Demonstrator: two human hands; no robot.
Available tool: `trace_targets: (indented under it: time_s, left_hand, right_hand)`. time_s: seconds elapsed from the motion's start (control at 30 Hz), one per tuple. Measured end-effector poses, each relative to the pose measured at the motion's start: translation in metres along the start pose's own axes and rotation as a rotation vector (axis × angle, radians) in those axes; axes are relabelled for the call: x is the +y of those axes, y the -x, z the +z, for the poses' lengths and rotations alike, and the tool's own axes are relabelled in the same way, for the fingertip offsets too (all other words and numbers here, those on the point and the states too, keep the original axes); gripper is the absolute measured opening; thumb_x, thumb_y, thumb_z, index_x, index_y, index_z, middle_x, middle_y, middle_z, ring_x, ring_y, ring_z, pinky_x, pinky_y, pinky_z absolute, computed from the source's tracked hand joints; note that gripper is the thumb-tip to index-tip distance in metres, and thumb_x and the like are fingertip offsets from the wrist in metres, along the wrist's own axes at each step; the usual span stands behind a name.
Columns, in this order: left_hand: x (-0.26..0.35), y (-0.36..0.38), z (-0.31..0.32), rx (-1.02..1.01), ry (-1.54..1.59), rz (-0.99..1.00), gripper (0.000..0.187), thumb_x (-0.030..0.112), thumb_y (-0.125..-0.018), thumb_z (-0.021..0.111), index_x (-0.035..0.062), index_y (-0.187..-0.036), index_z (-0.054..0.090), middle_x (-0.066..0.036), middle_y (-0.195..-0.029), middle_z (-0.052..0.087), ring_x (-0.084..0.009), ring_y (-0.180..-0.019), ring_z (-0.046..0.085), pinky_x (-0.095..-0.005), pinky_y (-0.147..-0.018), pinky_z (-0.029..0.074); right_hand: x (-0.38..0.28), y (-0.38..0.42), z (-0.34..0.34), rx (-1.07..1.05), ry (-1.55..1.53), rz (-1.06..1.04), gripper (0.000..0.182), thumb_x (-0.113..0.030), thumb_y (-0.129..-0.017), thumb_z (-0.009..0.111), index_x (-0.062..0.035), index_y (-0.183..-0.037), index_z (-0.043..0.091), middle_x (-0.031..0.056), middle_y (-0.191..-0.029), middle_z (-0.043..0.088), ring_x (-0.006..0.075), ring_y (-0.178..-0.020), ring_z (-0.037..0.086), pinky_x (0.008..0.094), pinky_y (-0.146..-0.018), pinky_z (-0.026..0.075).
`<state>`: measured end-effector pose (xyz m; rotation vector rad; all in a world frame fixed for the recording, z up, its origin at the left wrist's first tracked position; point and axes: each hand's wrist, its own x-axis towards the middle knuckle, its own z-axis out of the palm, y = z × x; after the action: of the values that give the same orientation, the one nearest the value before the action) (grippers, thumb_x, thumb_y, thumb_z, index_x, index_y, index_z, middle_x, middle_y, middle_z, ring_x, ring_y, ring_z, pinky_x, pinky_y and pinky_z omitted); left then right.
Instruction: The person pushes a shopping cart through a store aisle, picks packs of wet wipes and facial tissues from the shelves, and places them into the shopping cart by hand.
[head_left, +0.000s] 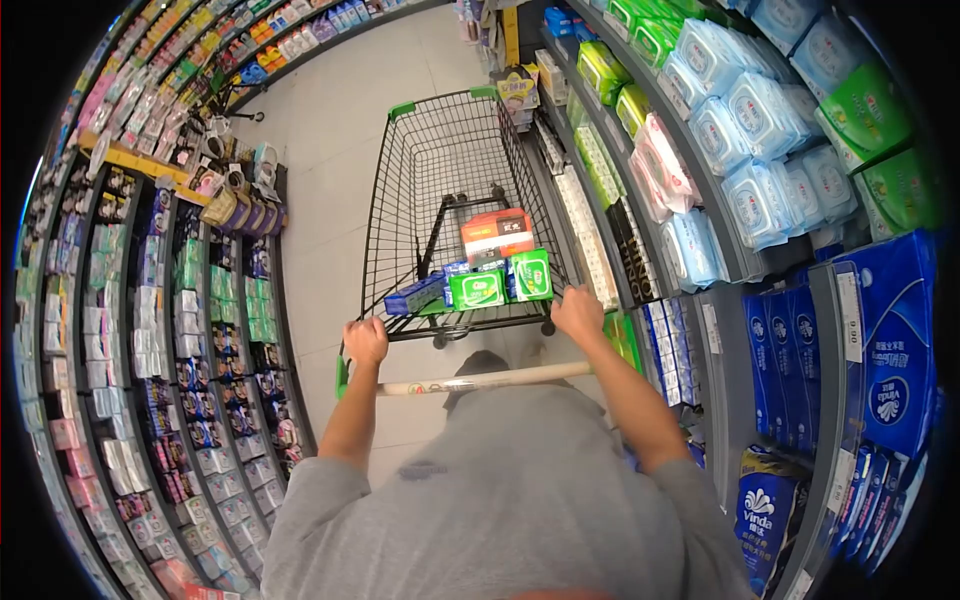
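Head view: cart (401, 109) holds green packs (477, 290), probably wipes.

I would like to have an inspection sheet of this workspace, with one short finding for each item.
Surface: pale tiled floor.
Job's things: black wire shopping cart; in its nearer half, an orange-and-white pack, two green packs and dark blue packaging.
Clutter: nothing seen loose on the visible floor.
Grips: left grip and right grip closed at the cart's near corners, beyond its pale handle bar.
Cables: nothing seen.
Surroundings: left shelves with small packages; right shelves with light-blue packs.
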<state>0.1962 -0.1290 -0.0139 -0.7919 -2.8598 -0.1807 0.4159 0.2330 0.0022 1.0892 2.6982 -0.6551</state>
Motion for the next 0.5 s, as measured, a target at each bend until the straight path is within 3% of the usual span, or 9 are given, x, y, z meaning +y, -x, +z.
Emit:
trace_targets:
  time_s: [0.3, 0.43, 0.5]
  left_hand:
    - [0.005, 0.004, 0.002, -0.018, -0.019, -0.052, 0.04, 0.027, -0.089, 0.044, 0.0062, -0.065, 0.068, -0.015, -0.066, 0.066, -0.0319, -0.065, 0.061, -0.0418, -0.084, 0.043]
    - [0.022, 0.02, -0.005, -0.061, 0.063, -0.082, 0.039, 0.027, -0.089, 0.045, 0.0061, -0.067, 0.07, -0.016, -0.068, 0.067, -0.0321, -0.067, 0.062, -0.0407, -0.088, 0.042]
    - [0.031, 0.029, -0.004, -0.023, 0.102, -0.113, 0.038, 0.027, -0.088, 0.046, 0.0061, -0.068, 0.07, -0.015, -0.069, 0.067, -0.0316, -0.067, 0.062, -0.0395, -0.09, 0.041]
  right_hand:
    - [0.006, 0.002, 0.001, 0.034, 0.007, -0.004, 0.034, -0.031, -0.079, 0.065, 0.0005, -0.09, 0.069, 0.023, -0.095, 0.066, 0.0382, -0.088, 0.067, 0.0457, -0.079, 0.054]
    - [0.008, -0.003, -0.001, -0.021, 0.082, 0.105, 0.03, -0.027, -0.079, 0.061, -0.0012, -0.089, 0.071, 0.0216, -0.094, 0.069, 0.0364, -0.088, 0.068, 0.0446, -0.079, 0.054]
    - [0.02, -0.004, 0.005, 0.068, 0.163, 0.102, 0.03, -0.028, -0.08, 0.06, -0.0014, -0.088, 0.071, 0.021, -0.093, 0.068, 0.0354, -0.087, 0.068, 0.0441, -0.079, 0.054]
